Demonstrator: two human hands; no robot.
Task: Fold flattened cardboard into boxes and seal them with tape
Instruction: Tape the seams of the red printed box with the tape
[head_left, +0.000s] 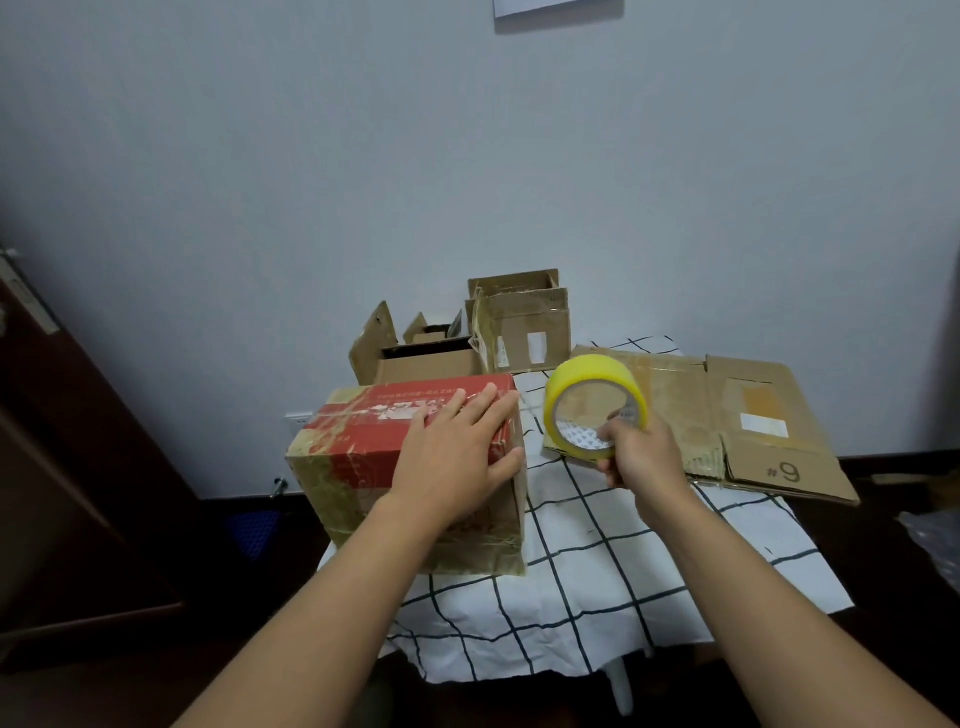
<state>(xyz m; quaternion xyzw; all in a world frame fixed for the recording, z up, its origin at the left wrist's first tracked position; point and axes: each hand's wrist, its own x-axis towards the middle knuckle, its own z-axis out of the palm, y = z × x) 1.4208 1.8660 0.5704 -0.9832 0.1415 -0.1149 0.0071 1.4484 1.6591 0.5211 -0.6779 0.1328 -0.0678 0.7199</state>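
A: Quick check. Your left hand (451, 460)?

B: Your left hand lies flat on top of the red-printed box (410, 467), fingers straight and a little spread, pressing near its right-hand top edge. The box stands on the left end of the checked tablecloth (587, 582).

A: And your right hand (641, 453)?

B: Your fingers are curled around the lower rim of the yellow tape roll (596, 408), gripping it. The roll is held upright, off the cloth, with its open core facing you, just to the right of the box your left hand presses. Box and roll are apart. I cannot tell whether a strip of tape runs between them.

A: Beyond your right grip?

B: A flattened cardboard sheet (748, 421) marked "#9" lies on the cloth behind and to the right of the roll. Farther back from your left hand, two open brown boxes: a low one (423, 364) and a taller one (524, 325), close together by the wall (467, 156).
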